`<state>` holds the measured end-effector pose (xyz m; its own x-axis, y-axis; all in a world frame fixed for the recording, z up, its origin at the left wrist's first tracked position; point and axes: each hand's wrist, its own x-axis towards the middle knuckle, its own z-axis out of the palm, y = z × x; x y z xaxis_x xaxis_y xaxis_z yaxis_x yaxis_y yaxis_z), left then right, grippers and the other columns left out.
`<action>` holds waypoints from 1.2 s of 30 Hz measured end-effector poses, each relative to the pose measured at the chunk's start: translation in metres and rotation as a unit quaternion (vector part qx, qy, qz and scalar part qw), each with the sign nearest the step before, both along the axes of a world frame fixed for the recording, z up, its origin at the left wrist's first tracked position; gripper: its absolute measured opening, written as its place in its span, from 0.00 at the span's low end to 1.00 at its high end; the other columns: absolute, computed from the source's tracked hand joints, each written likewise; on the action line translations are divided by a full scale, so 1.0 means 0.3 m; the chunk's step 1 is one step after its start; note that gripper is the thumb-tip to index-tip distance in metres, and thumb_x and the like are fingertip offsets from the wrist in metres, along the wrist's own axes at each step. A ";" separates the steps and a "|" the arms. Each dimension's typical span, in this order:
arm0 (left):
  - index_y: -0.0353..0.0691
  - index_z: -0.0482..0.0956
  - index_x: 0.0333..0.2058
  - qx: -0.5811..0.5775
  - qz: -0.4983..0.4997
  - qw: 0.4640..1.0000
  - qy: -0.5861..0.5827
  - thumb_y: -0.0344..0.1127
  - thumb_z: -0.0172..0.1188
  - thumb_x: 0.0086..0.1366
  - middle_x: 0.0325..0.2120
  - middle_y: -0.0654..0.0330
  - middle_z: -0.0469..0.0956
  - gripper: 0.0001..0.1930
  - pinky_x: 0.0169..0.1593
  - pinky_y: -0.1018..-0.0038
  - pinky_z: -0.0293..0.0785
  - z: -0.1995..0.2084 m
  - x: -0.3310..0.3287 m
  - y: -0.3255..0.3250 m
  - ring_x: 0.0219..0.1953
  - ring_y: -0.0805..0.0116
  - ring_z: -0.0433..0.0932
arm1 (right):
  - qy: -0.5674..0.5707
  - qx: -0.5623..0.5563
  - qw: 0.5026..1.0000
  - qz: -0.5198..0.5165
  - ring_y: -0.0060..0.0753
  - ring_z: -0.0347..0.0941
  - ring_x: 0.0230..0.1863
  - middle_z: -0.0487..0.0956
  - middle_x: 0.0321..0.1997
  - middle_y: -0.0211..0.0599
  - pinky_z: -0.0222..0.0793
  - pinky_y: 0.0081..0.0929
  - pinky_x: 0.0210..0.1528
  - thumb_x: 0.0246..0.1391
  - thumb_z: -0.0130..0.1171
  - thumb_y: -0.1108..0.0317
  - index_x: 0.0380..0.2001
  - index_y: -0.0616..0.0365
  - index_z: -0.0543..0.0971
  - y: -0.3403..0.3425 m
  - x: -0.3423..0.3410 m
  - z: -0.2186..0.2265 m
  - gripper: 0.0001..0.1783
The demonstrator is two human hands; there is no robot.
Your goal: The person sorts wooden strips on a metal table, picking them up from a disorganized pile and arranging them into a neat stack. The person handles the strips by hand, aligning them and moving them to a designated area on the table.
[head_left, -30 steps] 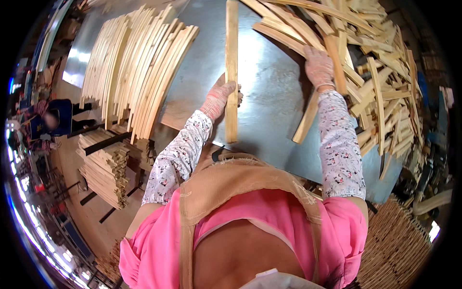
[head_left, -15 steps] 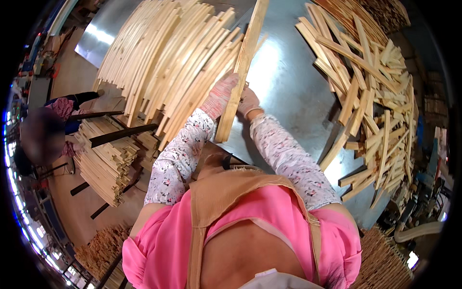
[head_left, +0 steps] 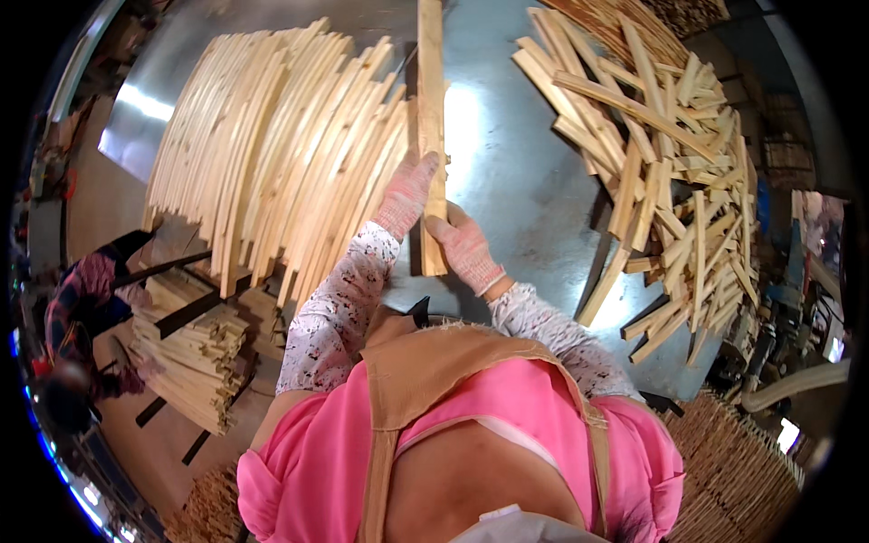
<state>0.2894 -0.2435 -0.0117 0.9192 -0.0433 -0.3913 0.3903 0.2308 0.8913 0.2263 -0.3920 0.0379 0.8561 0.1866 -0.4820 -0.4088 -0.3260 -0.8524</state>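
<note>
The stick (head_left: pixel 431 90) is over the desk (head_left: pixel 516 181), between the row (head_left: pixel 272 154) and the pile (head_left: pixel 670 163); the left hand (head_left: pixel 409 190) clamps its left side, the right hand (head_left: pixel 467 249) its near end.

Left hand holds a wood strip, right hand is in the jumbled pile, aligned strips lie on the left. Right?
Not quite: the right hand isn't in the jumbled pile. The head view shows it at the near end of the wood strip. The left hand does hold that strip, and the aligned strips do lie on the left.
</note>
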 end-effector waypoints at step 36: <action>0.36 0.73 0.56 0.018 -0.167 0.983 0.076 0.48 0.57 0.79 0.33 0.54 0.81 0.21 0.31 0.64 0.83 -0.102 0.858 -0.676 0.26 0.63 0.80 | -0.124 -0.559 0.814 -0.103 0.57 0.84 0.52 0.85 0.49 0.55 0.80 0.46 0.58 0.62 0.64 0.57 0.62 0.59 0.77 -1.487 1.226 0.000 0.29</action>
